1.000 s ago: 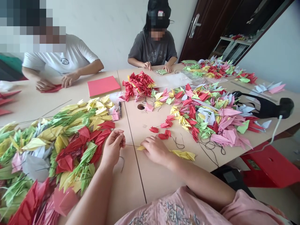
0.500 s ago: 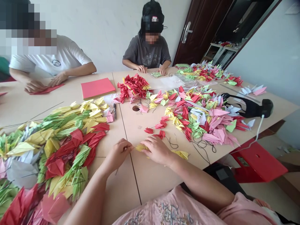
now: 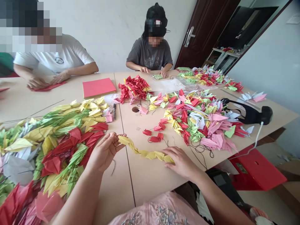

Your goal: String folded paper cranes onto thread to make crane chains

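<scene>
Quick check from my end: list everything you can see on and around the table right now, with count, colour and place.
yellow crane string: one, yellow, front centre, stretched between both hands
crane heap: one, mixed colours, table's left
second crane heap: one, mixed, table's right
red crane pile: one, red, centre back
paper stack: one, pink-red, back left of centre
black strap device: one, black, right edge
red stool: one, floor right
co-workers: two, far side, one in a white shirt, one in a grey shirt
left hand: pinches the string's left end
right hand: on the string's right end
</scene>
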`<state>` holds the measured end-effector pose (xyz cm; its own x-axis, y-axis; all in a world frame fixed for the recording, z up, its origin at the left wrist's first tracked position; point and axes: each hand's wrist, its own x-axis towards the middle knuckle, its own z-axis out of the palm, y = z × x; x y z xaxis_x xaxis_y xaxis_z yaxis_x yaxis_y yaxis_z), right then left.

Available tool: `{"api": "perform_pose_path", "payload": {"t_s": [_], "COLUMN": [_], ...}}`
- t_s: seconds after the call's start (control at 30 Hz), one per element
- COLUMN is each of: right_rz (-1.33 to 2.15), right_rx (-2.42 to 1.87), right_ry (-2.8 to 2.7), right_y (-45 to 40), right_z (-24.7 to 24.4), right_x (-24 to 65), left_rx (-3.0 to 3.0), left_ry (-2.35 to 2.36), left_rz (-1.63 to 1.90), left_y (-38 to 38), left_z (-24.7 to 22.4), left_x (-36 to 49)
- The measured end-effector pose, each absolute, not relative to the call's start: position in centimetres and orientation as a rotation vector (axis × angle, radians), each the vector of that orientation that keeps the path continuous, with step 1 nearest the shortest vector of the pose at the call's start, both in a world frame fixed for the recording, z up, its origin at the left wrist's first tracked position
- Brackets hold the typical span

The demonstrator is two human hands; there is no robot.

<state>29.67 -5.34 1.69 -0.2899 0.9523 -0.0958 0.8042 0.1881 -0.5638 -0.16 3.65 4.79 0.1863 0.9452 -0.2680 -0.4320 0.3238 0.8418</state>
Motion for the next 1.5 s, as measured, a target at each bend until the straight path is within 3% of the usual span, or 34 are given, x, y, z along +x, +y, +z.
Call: {"api": "perform_pose_path", "payload": {"t_s": [0.33, 0.63, 1.07, 1.27, 1.5], "right_rz": [0.949, 1.828, 1.964, 1.924, 1.719], "right_rx": [-1.506, -0.849, -0.706, -0.583, -0.389], "right_ry": [-1.983, -0.829, -0.440, -0.661, -1.060], "right_y": [-3.9, -1.4, 1.6, 3.1, 3.2], "right_z": [1.9, 4.6, 6.4, 10.7, 14.3], "right_x": [28.0, 27.6, 26.7, 24.5, 20.6], "left_rx": [0.432, 0.370, 0.294, 0.408, 1.081], "left_ry": [0.793, 0.712, 0.758, 0.593, 0.614], "left_rz": [1.325, 1.559, 1.694, 1.603, 1.310], "left_y": [3.6, 4.3, 5.6, 4.4, 2.3], "left_z": [12.4, 16.1, 15.6, 15.9, 14.6], "left_x": [0.3, -0.3, -2.9, -2.9, -0.3]}}
